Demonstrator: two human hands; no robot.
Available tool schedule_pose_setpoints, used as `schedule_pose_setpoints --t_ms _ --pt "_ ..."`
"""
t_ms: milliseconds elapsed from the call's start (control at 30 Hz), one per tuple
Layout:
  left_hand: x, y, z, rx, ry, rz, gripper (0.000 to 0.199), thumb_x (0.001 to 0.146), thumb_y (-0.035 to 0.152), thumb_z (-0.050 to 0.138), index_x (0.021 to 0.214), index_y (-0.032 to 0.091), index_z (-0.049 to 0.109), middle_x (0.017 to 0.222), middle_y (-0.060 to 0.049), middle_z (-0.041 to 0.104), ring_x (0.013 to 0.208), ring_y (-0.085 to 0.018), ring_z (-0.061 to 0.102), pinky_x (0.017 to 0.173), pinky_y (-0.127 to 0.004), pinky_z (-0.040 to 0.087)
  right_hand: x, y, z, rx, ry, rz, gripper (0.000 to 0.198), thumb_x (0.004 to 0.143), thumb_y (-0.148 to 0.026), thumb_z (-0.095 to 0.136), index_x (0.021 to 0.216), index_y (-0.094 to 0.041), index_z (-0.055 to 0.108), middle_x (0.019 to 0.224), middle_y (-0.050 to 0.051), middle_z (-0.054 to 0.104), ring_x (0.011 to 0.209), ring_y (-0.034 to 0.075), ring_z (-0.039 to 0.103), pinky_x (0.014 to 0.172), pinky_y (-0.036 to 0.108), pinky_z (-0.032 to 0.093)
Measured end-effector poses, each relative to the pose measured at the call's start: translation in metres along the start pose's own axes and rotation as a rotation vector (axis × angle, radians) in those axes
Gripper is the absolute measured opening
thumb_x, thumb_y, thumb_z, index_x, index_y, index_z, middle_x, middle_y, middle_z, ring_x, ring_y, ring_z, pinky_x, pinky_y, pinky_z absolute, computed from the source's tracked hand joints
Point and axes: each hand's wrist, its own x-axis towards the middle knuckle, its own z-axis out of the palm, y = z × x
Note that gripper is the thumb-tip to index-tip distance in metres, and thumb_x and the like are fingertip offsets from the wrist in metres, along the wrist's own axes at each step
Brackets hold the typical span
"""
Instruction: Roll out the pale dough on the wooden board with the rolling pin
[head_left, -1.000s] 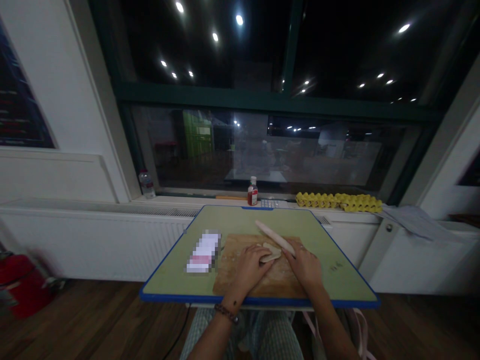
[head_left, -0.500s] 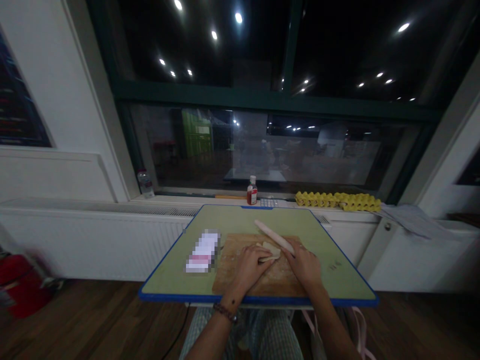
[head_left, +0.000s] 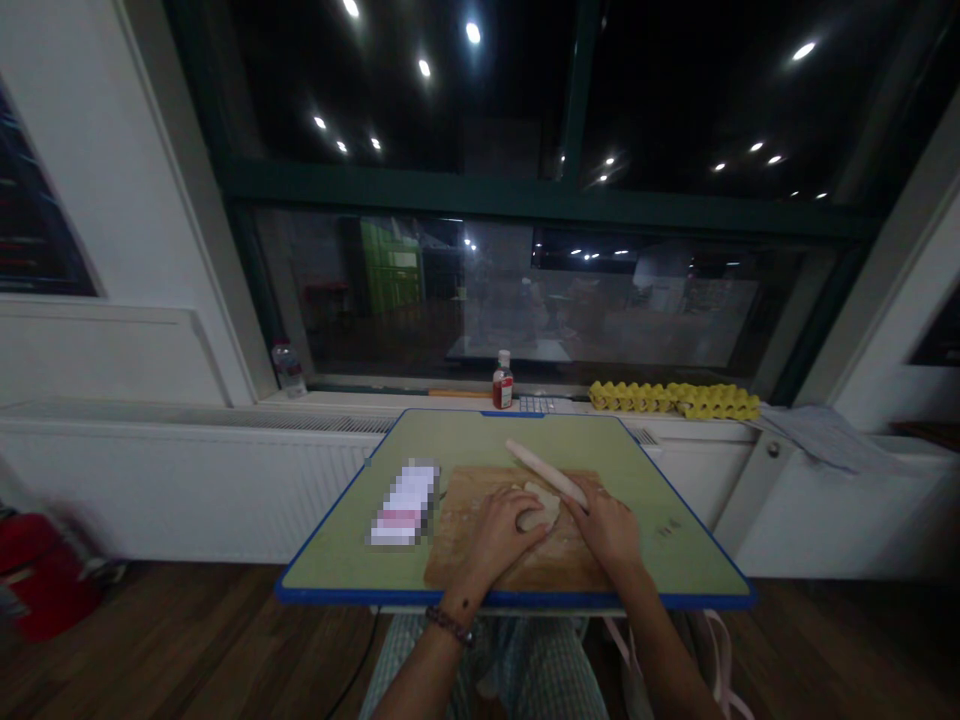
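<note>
just now the piece of dough (head_left: 543, 510) settled flatter: a moment earlier its edge stood raised and folded between your hands, and by this point it showed a broader, rounder pale face. that suggested it had been turned or re-laid, putting more of its surface within reach of the rolling pin (head_left: 544, 465). the dough lay on the wooden board (head_left: 448, 552), toward one o'clock from the board's middle, just beside the pin.

your left hand (head_left: 501, 522), at the dough's nine o'clock, was curled around it, fingers at the far edge and thumb at the near one, seemingly pinching it. your right hand (head_left: 609, 520), at three o'clock, was closed over the near end of the pin; how tightly, you could not have told from this view. the pin barely shifted; it slanted from your right fingers toward eleven o'clock, its far tip beyond the board and over the counter (head_left: 330, 565).

at the board's nine o'clock lay a blurred-out flat thing (head_left: 406, 503), likely a phone; at twelve, on the windowsill, stood a small bottle (head_left: 503, 385).
</note>
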Motion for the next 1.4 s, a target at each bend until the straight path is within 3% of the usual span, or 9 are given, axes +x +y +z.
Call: schedule_pose_setpoints --t_ms 433,667,900,1000,1133,1300,1400 --pt "-0.001 0.004 -0.004 0.013 -0.017 0.012 0.030 0.069 0.025 0.082 0.098 0.021 0.072 0.110 -0.005 0.071 0.111 -0.026 0.058 0.100 -0.043 0.042 0.001 0.002 0.002 0.102 0.031 -0.166 0.035 0.096 -0.034 0.050 0.129 -0.027 0.059 0.116 0.006 0.070 0.098 0.019 0.068 0.081 0.026 0.049" --pt "-0.001 0.002 -0.001 -0.047 0.014 0.001 0.026 0.075 0.028 0.076 0.100 0.023 0.071 0.110 -0.005 0.070 0.110 -0.026 0.059 0.100 -0.043 0.043 0.003 0.001 0.001 0.130 0.033 -0.253 0.033 0.094 -0.033 0.054 0.126 -0.026 0.062 0.113 0.006 0.071 0.103 0.021 0.065 0.089 0.030 0.048" --pt "0.002 0.004 -0.009 0.037 0.217 -0.022 0.017 0.085 0.020 0.059 0.100 0.021 0.068 0.115 -0.006 0.065 0.114 -0.022 0.055 0.105 -0.040 0.039 0.003 0.000 -0.002 0.172 0.027 -0.312 0.033 0.092 -0.031 0.057 0.124 -0.028 0.065 0.117 0.006 0.070 0.110 0.021 0.061 0.097 0.033 0.045" --pt "0.001 -0.002 -0.006 0.157 0.236 -0.109 0.030 0.087 0.020 0.055 0.117 0.021 0.063 0.134 -0.008 0.058 0.129 -0.025 0.045 0.112 -0.045 0.030 0.003 0.000 -0.002 0.234 0.006 -0.312 0.033 0.093 -0.034 0.055 0.124 -0.027 0.064 0.118 0.006 0.069 0.110 0.021 0.061 0.098 0.034 0.043" --pt "-0.002 -0.004 0.000 0.293 0.142 -0.210 0.044 0.090 0.030 0.055 0.133 0.023 0.053 0.143 -0.007 0.052 0.139 -0.030 0.034 0.116 -0.053 0.018 0.003 0.000 -0.001 0.294 0.056 -0.325 0.030 0.097 -0.036 0.047 0.115 -0.027 0.069 0.115 0.003 0.070 0.107 0.019 0.061 0.097 0.032 0.042" --pt "-0.004 0.008 -0.005 0.388 0.120 -0.249 0.027 0.094 0.035 0.050 0.113 0.024 0.064 0.124 -0.007 0.064 0.129 -0.031 0.044 0.111 -0.059 0.021 0.003 0.002 0.000 0.221 0.132 -0.208 0.030 0.097 -0.032 0.045 0.109 -0.024 0.071 0.107 0.004 0.073 0.102 0.021 0.062 0.096 0.036 0.038" --pt "-0.003 0.012 -0.011 0.393 0.096 -0.227 0.024 0.095 0.033 0.047 0.103 0.023 0.068 0.111 -0.007 0.068 0.113 -0.029 0.056 0.107 -0.054 0.029 0.004 0.005 0.004 0.207 0.168 -0.125 0.029 0.097 -0.030 0.045 0.111 -0.023 0.070 0.107 0.005 0.072 0.104 0.023 0.060 0.097 0.039 0.036"
